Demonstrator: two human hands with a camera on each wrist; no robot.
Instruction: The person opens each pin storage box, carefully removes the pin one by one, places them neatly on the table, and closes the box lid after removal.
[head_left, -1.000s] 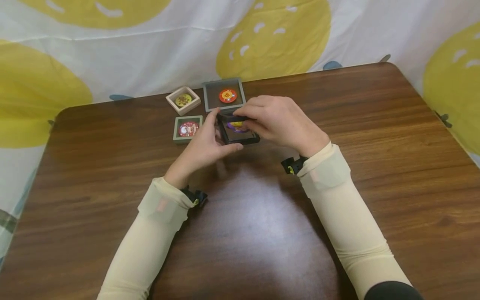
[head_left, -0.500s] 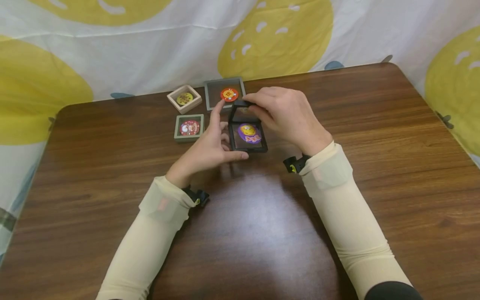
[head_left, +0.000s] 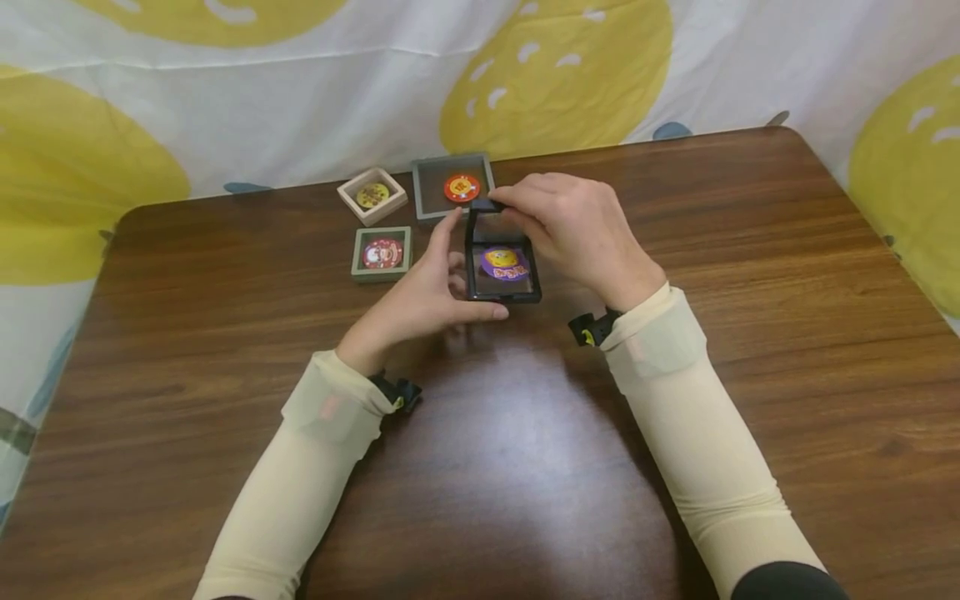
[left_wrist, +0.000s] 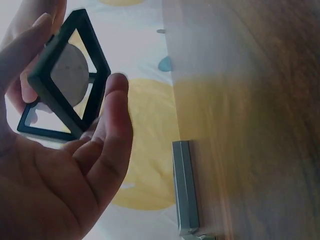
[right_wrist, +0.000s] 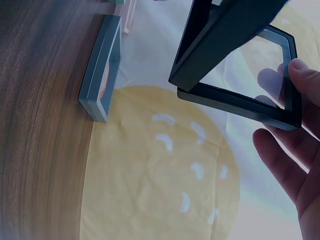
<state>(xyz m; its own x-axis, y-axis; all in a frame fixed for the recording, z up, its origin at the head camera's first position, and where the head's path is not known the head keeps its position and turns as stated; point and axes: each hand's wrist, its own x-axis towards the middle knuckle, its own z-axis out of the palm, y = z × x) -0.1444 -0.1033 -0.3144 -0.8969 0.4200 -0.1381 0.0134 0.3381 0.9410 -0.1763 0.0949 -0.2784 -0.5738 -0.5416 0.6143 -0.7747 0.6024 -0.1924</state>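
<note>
Got the black frame [head_left: 517,297] hinged open over the desk [head_left: 480,500], grasped along its left side by the left grip [head_left: 423,300], pinched at the raised flap [head_left: 483,206] by the right grip [head_left: 581,223]. Tilt it too far and probably lose the purple disc [head_left: 504,262]; drop the flap too fast and maybe jolt it off-centre. Disc-wise: sitting in the lower half, just past the left thumb [head_left: 483,312], between both grips. Farther off, spot a green box [head_left: 382,278], then pale box [head_left: 365,217] and grey frame [head_left: 417,193] by the desk's far edge.
</note>
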